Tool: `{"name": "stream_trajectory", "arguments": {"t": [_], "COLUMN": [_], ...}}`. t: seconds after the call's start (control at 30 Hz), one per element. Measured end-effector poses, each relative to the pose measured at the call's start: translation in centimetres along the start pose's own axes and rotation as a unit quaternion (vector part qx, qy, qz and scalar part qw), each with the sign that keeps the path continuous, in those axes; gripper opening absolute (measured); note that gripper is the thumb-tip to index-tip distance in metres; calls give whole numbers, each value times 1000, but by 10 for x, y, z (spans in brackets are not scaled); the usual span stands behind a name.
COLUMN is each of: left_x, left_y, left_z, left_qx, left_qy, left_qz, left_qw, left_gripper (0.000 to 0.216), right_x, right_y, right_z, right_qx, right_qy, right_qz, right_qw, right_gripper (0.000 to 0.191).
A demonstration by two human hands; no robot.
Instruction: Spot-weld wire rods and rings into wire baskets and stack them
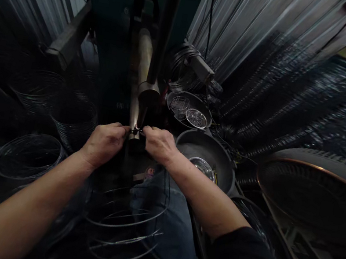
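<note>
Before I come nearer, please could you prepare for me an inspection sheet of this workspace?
Surface: flat worktop, nothing seen; the work is at the tip of a metal arm.
Job's things: thin piece at that tip, too small to identify; wire loops below the hands.
Hands: left hand and right hand both pinch the thin piece.
Clutter: far grey bowl holds round wire pieces; near grey bowl holds a shiny round piece; dark wire coils at left.
Cables: dark cable hangs upright.
Surroundings: corrugated wall behind; dim light.
</note>
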State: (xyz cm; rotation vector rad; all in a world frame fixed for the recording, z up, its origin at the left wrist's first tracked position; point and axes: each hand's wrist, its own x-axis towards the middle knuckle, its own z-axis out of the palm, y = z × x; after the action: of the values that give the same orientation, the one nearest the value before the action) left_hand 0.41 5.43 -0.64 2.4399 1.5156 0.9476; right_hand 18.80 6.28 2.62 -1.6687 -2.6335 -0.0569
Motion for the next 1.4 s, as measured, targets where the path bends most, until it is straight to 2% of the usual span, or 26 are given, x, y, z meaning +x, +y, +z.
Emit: {"name": "stream_trajectory", "arguments": {"t": [0.4, 0.8, 1.1, 1.3, 1.4], "left_x": [10, 7, 8, 13, 9], "left_y": [3, 1, 1, 6, 6], "left_z": [-4, -1, 0, -4, -8], "left_qx": [22, 40, 46, 29, -27], "left_qy": [-37, -7, -9, -50, -51], "left_qz": [-16, 4, 6, -36, -93], "left_qw": [999, 999, 999, 998, 994], "left_gripper": [34, 32, 33, 31, 32], "right_x": [3, 8, 8, 10, 11], "right_y": [2, 5, 6, 8, 13], "right_z": [-8, 0, 2, 1, 0], "right_qx": [-2, 8, 11, 54, 149], "right_qy": [-2, 5, 9, 20, 12], "right_qz": [-2, -17, -23, -16, -2], "right_qw": [1000, 1000, 1000, 998, 989], "right_gripper": [30, 31, 29, 31, 26]}}
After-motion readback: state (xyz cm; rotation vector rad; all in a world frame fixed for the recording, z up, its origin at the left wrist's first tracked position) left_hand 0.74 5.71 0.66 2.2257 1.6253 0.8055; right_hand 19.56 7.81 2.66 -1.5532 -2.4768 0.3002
